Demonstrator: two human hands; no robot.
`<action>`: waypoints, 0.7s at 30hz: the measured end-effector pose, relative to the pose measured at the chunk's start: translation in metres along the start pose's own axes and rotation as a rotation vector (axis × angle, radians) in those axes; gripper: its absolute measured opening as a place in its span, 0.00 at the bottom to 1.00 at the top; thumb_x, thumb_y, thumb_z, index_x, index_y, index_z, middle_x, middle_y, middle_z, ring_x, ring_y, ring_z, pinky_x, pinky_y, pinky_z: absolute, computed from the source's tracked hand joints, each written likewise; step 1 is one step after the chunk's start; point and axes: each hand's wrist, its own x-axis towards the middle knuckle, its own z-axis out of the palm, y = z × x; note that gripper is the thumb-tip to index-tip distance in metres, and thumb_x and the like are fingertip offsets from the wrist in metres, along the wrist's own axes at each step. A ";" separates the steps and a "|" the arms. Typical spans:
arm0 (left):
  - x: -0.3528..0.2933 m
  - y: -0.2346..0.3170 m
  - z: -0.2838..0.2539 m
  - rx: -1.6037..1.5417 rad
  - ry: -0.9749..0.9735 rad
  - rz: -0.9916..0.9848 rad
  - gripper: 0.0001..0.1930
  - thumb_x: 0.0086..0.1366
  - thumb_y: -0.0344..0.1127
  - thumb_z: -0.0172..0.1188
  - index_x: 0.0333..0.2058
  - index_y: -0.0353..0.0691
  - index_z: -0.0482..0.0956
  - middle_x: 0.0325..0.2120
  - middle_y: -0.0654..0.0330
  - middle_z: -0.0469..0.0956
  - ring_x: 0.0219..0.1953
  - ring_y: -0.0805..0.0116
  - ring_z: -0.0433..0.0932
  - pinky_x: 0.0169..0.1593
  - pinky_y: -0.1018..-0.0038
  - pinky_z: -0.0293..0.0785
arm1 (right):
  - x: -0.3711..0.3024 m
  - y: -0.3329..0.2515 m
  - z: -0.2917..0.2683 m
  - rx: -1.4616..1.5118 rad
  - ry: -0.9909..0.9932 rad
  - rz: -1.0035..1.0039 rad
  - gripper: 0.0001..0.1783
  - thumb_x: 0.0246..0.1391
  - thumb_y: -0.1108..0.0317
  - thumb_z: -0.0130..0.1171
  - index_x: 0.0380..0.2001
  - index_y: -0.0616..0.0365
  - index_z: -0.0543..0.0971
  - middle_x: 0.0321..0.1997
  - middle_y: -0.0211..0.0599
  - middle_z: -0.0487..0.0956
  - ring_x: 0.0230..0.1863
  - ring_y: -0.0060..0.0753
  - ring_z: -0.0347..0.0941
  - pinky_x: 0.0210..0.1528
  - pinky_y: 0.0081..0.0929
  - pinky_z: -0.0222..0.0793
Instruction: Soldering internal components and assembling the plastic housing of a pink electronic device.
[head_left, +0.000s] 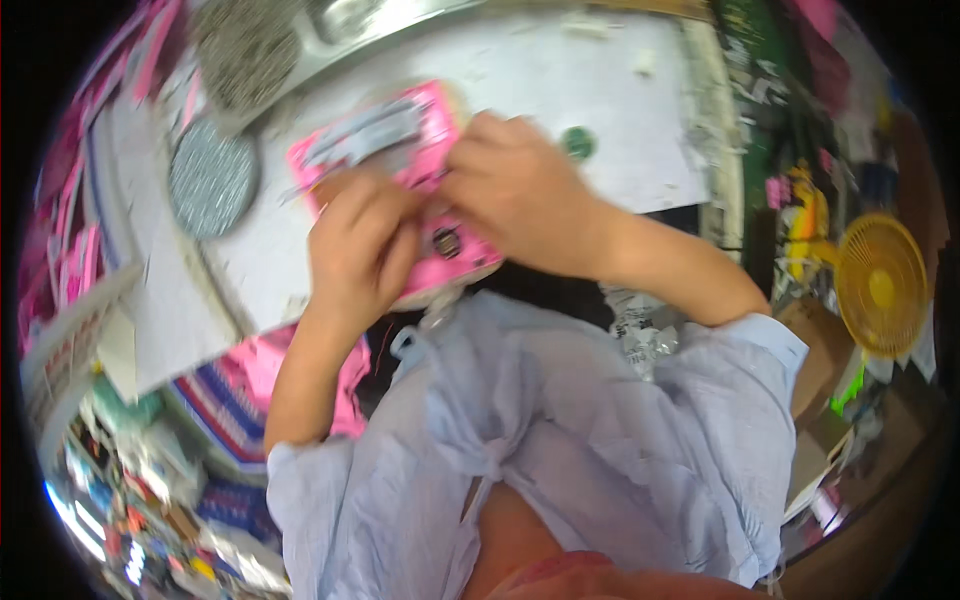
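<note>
Pink plastic casing (430, 158): one, flat, boxy, lying askew at the near edge of the white counter (560, 75), close to the light-blue shirt (560, 400); presumably kept there for easy reach with both hands.

Silver-grey strip (370, 130): one, lengthwise along the far part of the casing.

Dark round part (446, 242): one, at the near right of the casing, uncovered between the wrists.

Left grip (362, 235): over the left middle of the casing, fingers bent and drawn together; probably so placed for steadying.

Right grip (515, 185): at the right side of the casing, fingers curled, thumb toward the left grip; perhaps set opposite for balance. Each grip apparently with little opening; anything pinched within, impossible to tell through blur and knuckles.

Obstruction: both grips across the middle of the casing, hiding the place of contact.

Farther out, upper left: metal tray (318, 55) of small grey pieces; round grey item (213, 178), dish or disc uncertain, just beside the tray. Both limiting room on that side, likely for reach.

Beyond the right grip: small green disc (578, 143), apart.

Far right: yellow round basket (882, 285), well clear of the work.

Lower left: loose pink pieces (270, 365), below counter edge.
</note>
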 end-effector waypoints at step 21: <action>-0.002 0.019 0.005 0.166 -0.125 -0.021 0.16 0.51 0.22 0.66 0.41 0.39 0.84 0.33 0.54 0.75 0.33 0.57 0.77 0.35 0.66 0.74 | -0.097 0.222 -0.150 -0.612 -0.075 1.360 0.22 0.47 0.56 0.69 0.43 0.58 0.87 0.48 0.51 0.85 0.51 0.55 0.82 0.52 0.50 0.78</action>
